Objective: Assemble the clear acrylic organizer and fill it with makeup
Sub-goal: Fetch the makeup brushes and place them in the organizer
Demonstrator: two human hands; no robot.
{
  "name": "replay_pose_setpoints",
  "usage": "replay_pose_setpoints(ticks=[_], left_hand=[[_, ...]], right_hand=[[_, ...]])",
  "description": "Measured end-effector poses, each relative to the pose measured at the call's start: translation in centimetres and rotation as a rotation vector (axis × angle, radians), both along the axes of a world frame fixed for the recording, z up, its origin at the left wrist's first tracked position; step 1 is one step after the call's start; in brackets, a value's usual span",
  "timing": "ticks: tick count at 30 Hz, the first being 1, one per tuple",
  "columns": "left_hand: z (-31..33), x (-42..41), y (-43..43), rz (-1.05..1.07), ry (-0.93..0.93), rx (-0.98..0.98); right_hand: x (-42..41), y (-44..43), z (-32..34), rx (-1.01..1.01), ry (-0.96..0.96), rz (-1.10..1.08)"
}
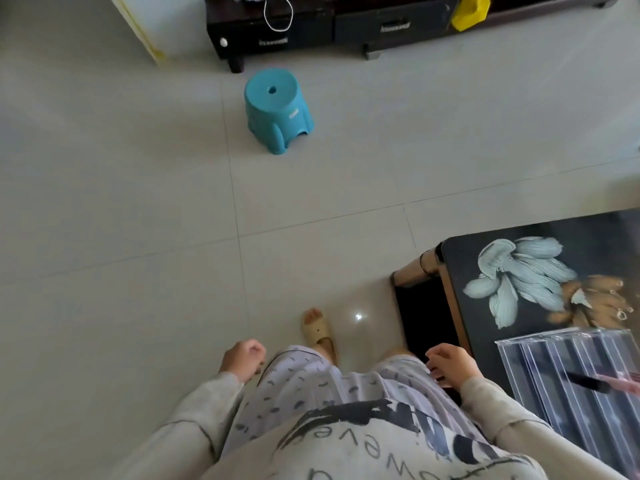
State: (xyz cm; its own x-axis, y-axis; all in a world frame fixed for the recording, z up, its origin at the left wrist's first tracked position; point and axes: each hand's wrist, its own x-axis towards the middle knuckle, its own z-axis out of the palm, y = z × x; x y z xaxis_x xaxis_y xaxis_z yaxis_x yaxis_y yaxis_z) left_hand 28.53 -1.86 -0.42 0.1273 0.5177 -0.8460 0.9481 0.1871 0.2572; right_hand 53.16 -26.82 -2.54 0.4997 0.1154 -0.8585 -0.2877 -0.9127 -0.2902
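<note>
fingers: both hands loosely curled, empty | left hand (pixel 242 358) | right hand (pixel 450 363) | acrylic organizer (pixel 571 382) just right, on table (pixel 460 258)

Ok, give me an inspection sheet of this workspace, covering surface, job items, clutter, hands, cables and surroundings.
Surface: dark glossy table with a floral print, at the right edge of the view.
Job's things: stack of clear acrylic panels lying flat on the table; a black-tipped pink makeup pen rests across them.
Clutter: nothing seen on the table's visible part.
Hands: left hand and right hand both empty, fingers loosely curled, beside the legs, off the table.
Cables: white cord looped over the dark low cabinet.
Surroundings: pale tiled floor; teal plastic stool standing apart on it; yellow bag on the cabinet.
</note>
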Motion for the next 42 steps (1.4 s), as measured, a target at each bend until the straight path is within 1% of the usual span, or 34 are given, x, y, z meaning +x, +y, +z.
replay_pose_setpoints(ticks=[4,6,10,15,17,19,21,24,27,31,35,38,42], left_hand=[[1.1,4.3,6.5,0.001,-0.062,0.043],[1.5,6.5,8.7,0.005,-0.099,0.021],[1.2,10.8,11.6,0.025,-0.138,0.01],[0.3,15.2,13.4,-0.071,-0.092,-0.035],[-0.1,17.1,14.1,-0.085,-0.049,-0.052],[-0.5,18.7,14.8,-0.091,-0.01,-0.061],[-0.6,20.8,16.0,-0.155,0.026,-0.064],[-0.4,24.5,18.3,-0.239,0.067,-0.004],[0.0,28.4,20.6,-0.254,0.061,0.011],[0.0,34.5,23.6,-0.323,0.038,-0.006],[-0.5,42.1,26.5,-0.364,0.014,-0.009],[-1.0,48.8,28.6,-0.482,0.0,-0.025],[-0.6,58.8,30.8,-0.703,-0.025,-0.036]], right_hand=[[1.2,3.2,0.2,-0.014,-0.055,-0.081],[2.1,4.5,0.2,-0.029,-0.057,-0.099],[4.4,7.7,0.1,-0.03,-0.059,-0.039],[9.2,12.5,-0.6,-0.017,-0.034,0.079],[12.4,14.7,-0.5,0.007,-0.04,0.075],[15.3,16.7,0.0,0.041,-0.041,0.015],[18.5,18.5,0.5,0.071,-0.05,-0.031],[22.5,20.5,1.1,0.104,-0.055,-0.095],[25.7,21.6,1.6,0.116,-0.043,-0.1],[29.1,22.0,2.1,0.101,-0.04,-0.177],[32.0,21.9,1.8,0.068,-0.031,-0.315],[34.1,21.9,1.4,0.041,-0.032,-0.421],[36.3,21.9,1.0,-0.012,-0.039,-0.648]])
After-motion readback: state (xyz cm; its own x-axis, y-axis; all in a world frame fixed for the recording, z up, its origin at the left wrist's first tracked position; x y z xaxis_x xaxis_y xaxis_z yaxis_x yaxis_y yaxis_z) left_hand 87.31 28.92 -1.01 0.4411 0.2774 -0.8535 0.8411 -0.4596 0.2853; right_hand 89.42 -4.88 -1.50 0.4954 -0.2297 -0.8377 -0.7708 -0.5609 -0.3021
